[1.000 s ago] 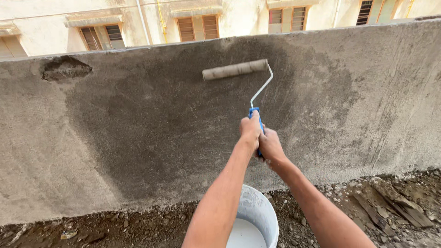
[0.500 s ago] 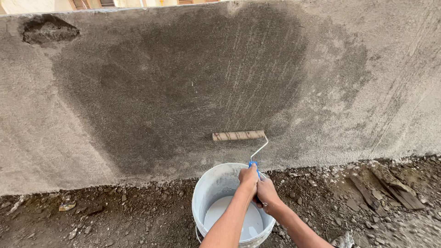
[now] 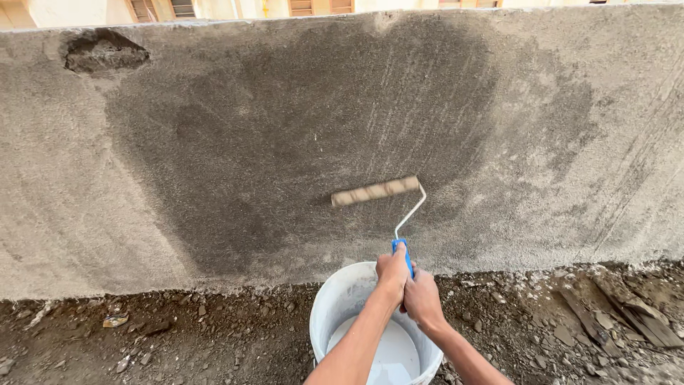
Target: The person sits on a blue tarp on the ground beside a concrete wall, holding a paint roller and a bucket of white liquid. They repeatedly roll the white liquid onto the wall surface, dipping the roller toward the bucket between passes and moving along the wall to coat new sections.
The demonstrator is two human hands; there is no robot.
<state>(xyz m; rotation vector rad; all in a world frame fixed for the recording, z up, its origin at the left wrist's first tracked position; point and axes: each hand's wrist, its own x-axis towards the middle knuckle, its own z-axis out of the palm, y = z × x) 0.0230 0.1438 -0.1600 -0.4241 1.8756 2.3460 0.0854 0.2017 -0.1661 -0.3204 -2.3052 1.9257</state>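
Both hands, left hand and right hand, clamp together around the blue handle of the paint roller, pressed on the wall just above them. Directly below sits the white bucket; open rubble ground lies either side.

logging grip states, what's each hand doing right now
Left hand: closed on the paint roller's blue handle.
Right hand: closed on the same handle, lower down.
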